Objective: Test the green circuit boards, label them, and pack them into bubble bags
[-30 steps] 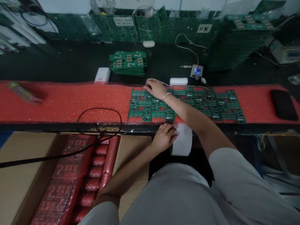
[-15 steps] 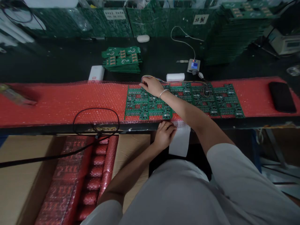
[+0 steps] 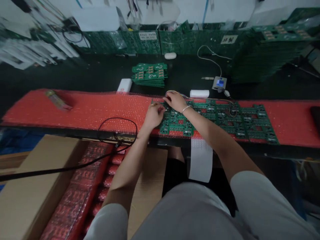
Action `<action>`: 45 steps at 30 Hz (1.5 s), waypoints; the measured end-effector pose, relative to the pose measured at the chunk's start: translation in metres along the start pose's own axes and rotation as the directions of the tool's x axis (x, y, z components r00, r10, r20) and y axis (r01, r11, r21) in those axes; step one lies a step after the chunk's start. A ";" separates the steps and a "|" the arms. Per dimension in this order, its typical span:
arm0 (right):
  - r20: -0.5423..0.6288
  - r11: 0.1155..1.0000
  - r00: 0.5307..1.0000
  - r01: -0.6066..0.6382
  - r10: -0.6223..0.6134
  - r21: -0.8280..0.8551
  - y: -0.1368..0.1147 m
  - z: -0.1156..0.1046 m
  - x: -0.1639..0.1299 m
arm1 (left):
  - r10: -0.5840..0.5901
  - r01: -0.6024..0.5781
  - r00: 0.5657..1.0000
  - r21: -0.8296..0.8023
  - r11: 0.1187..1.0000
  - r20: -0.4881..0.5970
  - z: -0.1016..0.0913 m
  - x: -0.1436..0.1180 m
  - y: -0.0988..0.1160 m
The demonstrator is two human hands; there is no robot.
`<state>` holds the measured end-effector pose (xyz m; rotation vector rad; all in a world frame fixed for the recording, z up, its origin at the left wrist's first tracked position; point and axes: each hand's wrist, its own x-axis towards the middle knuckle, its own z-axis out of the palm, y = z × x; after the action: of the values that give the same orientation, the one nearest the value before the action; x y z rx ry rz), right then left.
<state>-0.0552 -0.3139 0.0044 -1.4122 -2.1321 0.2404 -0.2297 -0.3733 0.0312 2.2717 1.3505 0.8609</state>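
Three green circuit board panels lie side by side on a red bubble-wrap strip (image 3: 100,108). My left hand (image 3: 153,115) rests with curled fingers on the left edge of the leftmost panel (image 3: 176,122). At that panel's far corner, my right hand (image 3: 175,101), with a bracelet on its wrist, presses down with its fingers closed. A thin wire lead (image 3: 226,100) runs from a small tester with a blue screen (image 3: 219,82) along the other panels (image 3: 240,120) and ends under the right hand. A white label strip (image 3: 200,160) hangs off the bench edge below my right forearm.
A cardboard box (image 3: 30,186) at lower left holds red bubble-wrapped bundles (image 3: 80,196). A black cable (image 3: 117,128) loops over the bench edge. Behind the strip are a stack of small green boards (image 3: 150,71), a white box (image 3: 124,85), a white roll (image 3: 199,93) and tall board stacks (image 3: 265,50).
My left hand left the label strip at the bench edge and moved up onto the left edge of the leftmost panel. The right hand stayed at the far corner. The view shifted.
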 end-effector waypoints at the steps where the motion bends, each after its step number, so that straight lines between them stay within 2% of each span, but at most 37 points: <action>1: -0.008 1.000 1.000 0.004 -0.004 0.002 0.000 0.000 0.000 | -0.016 0.015 0.999 0.030 0.999 0.039 0.000 0.010 -0.008; 5: -0.009 1.000 1.000 0.006 -0.006 0.000 -0.002 0.000 -0.001 | -0.044 0.027 0.990 0.125 0.992 0.134 0.006 0.032 -0.023; 15: 0.008 1.000 1.000 0.005 -0.005 -0.022 -0.001 0.000 0.001 | -0.020 -0.034 0.982 0.276 0.961 0.189 0.015 0.044 -0.030; 18: -0.001 1.000 1.000 0.006 -0.006 -0.018 -0.001 0.001 0.000 | -0.007 -0.032 0.990 0.274 0.961 0.139 0.012 0.037 -0.025; 20: -0.014 1.000 1.000 0.004 -0.004 -0.006 0.000 0.002 0.000 | 0.040 -0.072 0.991 0.261 0.963 0.127 0.008 0.027 -0.022; 24: -0.035 0.995 0.999 0.016 -0.013 0.095 0.001 0.001 0.002 | 0.142 -0.214 0.960 0.306 0.928 0.240 0.001 0.005 -0.019; 28: -0.140 0.967 0.990 0.017 0.019 0.253 -0.007 -0.016 -0.003 | 0.144 -0.238 0.948 0.332 0.913 0.284 0.000 -0.001 -0.023; 31: -0.198 0.949 0.980 0.033 0.031 0.312 -0.024 -0.032 -0.023 | 0.170 -0.233 0.952 0.243 0.942 0.254 0.004 0.001 -0.032; 34: -0.140 0.934 0.990 0.066 -0.017 0.350 -0.043 -0.035 -0.051 | 0.178 -0.194 0.968 0.081 0.978 0.177 0.005 0.001 -0.040; 37: -0.072 0.927 0.995 0.085 -0.063 0.366 -0.055 -0.025 -0.071 | 0.137 -0.133 0.988 -0.060 0.989 0.076 0.000 -0.008 -0.043; 41: -0.024 0.944 0.997 0.082 -0.079 0.318 -0.059 -0.010 -0.077 | 0.077 -0.080 0.995 -0.054 0.995 -0.068 -0.017 -0.031 -0.033; 45: 0.000 0.962 0.996 0.091 -0.094 0.259 -0.058 -0.007 -0.077 | 0.047 -0.050 0.994 -0.026 0.998 -0.098 -0.031 -0.058 -0.020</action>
<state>-0.0755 -0.4088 0.0088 -1.1609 -2.0820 0.4741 -0.2839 -0.4145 0.0242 2.2762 1.3195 1.0123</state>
